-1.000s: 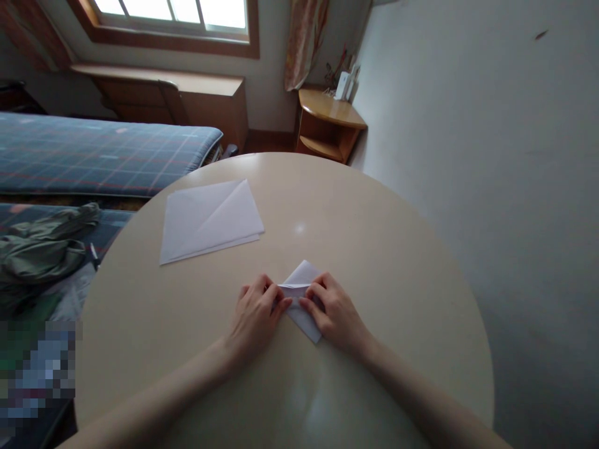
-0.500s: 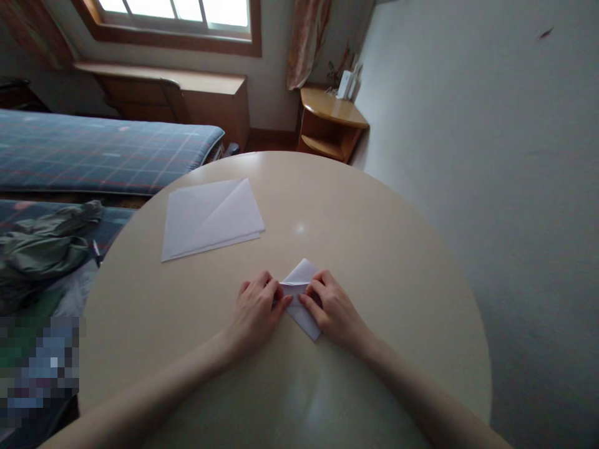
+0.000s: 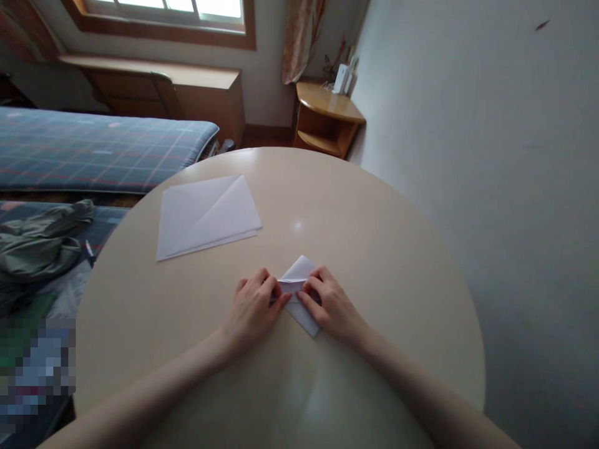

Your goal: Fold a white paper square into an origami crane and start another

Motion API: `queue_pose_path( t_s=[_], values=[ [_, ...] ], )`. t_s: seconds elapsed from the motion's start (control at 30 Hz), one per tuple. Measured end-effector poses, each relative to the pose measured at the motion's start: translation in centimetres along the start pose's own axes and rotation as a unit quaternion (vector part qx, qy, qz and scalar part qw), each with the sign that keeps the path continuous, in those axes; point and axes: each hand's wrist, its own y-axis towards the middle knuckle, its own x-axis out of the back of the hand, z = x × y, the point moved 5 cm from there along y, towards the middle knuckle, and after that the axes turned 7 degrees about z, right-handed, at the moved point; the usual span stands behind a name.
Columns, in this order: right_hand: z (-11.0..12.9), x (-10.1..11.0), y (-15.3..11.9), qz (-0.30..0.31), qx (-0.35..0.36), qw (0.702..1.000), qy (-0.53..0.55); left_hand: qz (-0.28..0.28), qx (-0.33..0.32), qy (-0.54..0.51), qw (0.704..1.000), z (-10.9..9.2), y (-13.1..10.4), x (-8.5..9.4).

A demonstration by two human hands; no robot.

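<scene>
Worktop (image 3: pixel 384 249): round, cream, glossy. White sheets (image 3: pixel 210 218) lie overlapped near its far left edge, the upper one marked by a diagonal line. Left hand (image 3: pixel 253 307): grip pinched almost closed, thumb and fingers on the left end of a raised fold in the folded paper (image 3: pixel 292 287). Right hand (image 3: pixel 333 307): likewise pinched, on the right end. Folded paper: on the worktop between both hands, one corner pointing away.
</scene>
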Motion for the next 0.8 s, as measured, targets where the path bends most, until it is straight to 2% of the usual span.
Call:
queue_pose_path(
  t_s=[0.13,0.27,0.33,0.57,0.8],
  values=[
    [0.3,0.0,-0.1,-0.023,0.005,0.999,-0.023,0.001,0.010,-0.005,1.000,0.0,0.0,0.1],
    [0.7,0.2,-0.2,-0.040,-0.012,0.989,-0.140,-0.006,0.014,-0.006,1.000,-0.1,0.0,0.1],
    [0.6,0.3,-0.2,-0.045,-0.034,0.985,-0.166,-0.012,0.010,-0.007,1.000,-0.1,-0.1,0.1],
    [0.2,0.3,-0.2,-0.043,-0.060,0.986,-0.151,-0.040,0.027,0.004,0.999,0.5,-0.1,0.5],
    [-0.3,0.5,0.0,-0.032,-0.075,0.988,-0.131,-0.024,0.044,0.007,0.999,0.6,0.0,0.8]
  ],
)
